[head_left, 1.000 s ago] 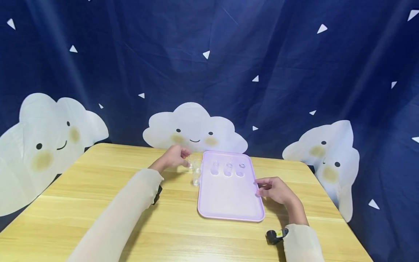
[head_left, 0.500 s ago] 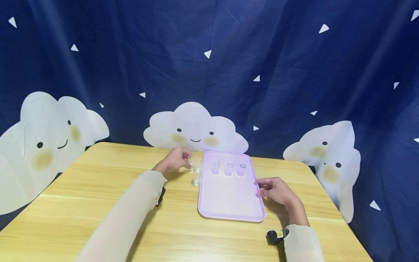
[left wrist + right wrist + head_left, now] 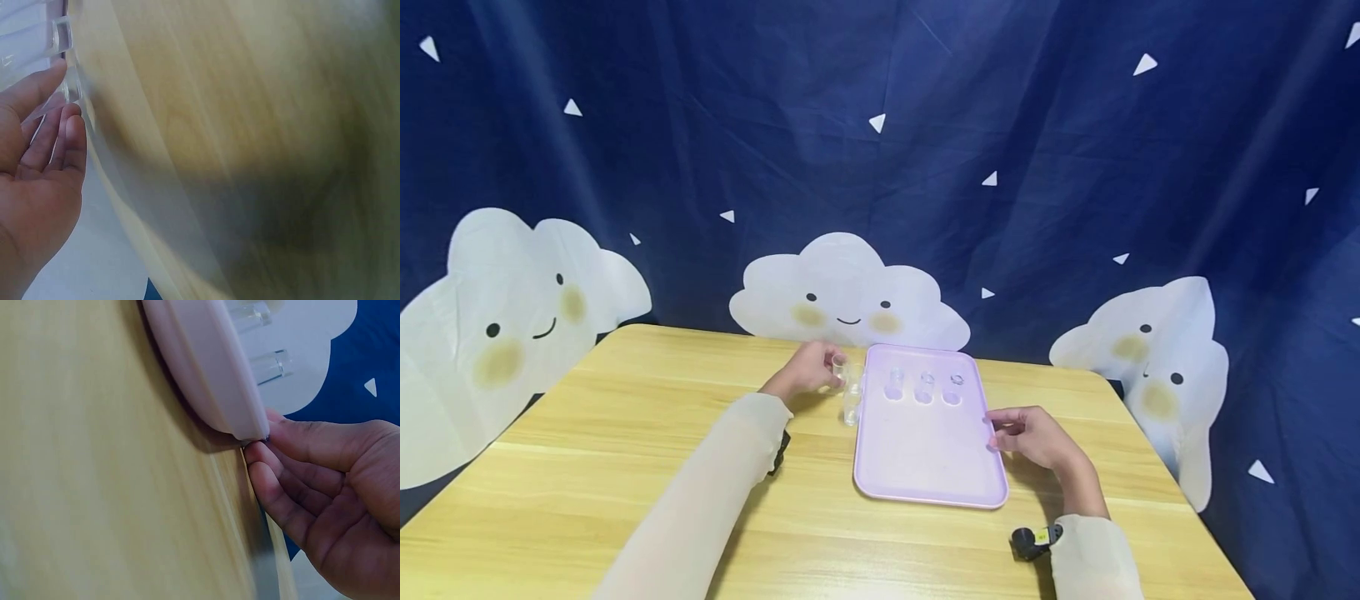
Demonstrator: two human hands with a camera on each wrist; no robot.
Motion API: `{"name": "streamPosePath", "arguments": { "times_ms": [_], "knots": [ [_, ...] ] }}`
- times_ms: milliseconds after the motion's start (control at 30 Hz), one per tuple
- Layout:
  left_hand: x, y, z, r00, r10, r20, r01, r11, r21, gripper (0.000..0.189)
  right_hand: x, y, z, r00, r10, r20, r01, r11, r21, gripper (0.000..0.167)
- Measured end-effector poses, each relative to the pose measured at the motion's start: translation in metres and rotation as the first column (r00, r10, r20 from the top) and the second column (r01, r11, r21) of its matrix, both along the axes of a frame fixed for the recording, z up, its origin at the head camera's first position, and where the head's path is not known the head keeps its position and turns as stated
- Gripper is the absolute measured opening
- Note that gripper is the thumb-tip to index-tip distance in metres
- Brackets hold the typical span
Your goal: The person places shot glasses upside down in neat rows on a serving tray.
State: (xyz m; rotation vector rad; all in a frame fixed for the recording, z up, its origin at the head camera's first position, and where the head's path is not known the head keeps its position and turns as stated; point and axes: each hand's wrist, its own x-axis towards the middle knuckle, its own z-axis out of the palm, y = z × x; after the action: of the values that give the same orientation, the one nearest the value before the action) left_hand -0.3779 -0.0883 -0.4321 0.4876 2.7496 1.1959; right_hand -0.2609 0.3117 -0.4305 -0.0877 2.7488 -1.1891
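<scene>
My left hand (image 3: 815, 367) is at the far side of the table, left of the tray, with a small clear glass (image 3: 839, 367) between thumb and fingers. The left wrist view shows this glass's thick base (image 3: 73, 87) past the fingertips. Two similar glasses stand close by at the tray's left edge: one farther back (image 3: 854, 377), one nearer (image 3: 851, 408). On the purple tray (image 3: 928, 454), three more clear glasses (image 3: 925, 387) stand in a row toward its back. My right hand (image 3: 1033, 437) pinches the tray's right rim, thumb above and fingers beneath, as the right wrist view shows.
The wooden table (image 3: 647, 450) has rounded far corners. Behind it hangs a dark blue curtain (image 3: 925, 167) printed with white clouds and triangles. A black wrist camera (image 3: 1030, 542) sits at the right sleeve.
My left hand has shifted slightly right and toward me, closing in around the glass at its fingertips. The right hand and the tray stay in place.
</scene>
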Motion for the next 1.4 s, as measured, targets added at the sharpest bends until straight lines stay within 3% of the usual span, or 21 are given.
{"name": "streamPosePath", "arguments": {
  "times_ms": [500,867,1233,1400],
  "knots": [
    [-0.002,-0.005,0.0,1.0,0.002,-0.002,-0.002,1.0,0.02,0.037,0.0,0.0,0.001,1.0,-0.001,0.013,0.001,1.0,-0.009,0.043],
    [-0.002,-0.011,0.017,0.998,-0.019,-0.066,0.022,0.999,0.045,0.041,-0.001,0.0,0.001,1.0,0.004,0.006,-0.004,1.0,-0.009,0.044],
    [0.0,-0.006,0.042,0.987,-0.047,-0.154,0.055,0.997,0.049,0.035,-0.001,0.0,0.003,1.0,-0.004,0.017,0.005,1.0,-0.012,0.045],
    [0.001,0.001,0.049,0.98,-0.086,-0.177,0.101,0.992,0.076,0.037,0.0,0.0,0.002,1.0,-0.007,0.02,0.007,1.0,-0.004,0.046]
  ]
}}
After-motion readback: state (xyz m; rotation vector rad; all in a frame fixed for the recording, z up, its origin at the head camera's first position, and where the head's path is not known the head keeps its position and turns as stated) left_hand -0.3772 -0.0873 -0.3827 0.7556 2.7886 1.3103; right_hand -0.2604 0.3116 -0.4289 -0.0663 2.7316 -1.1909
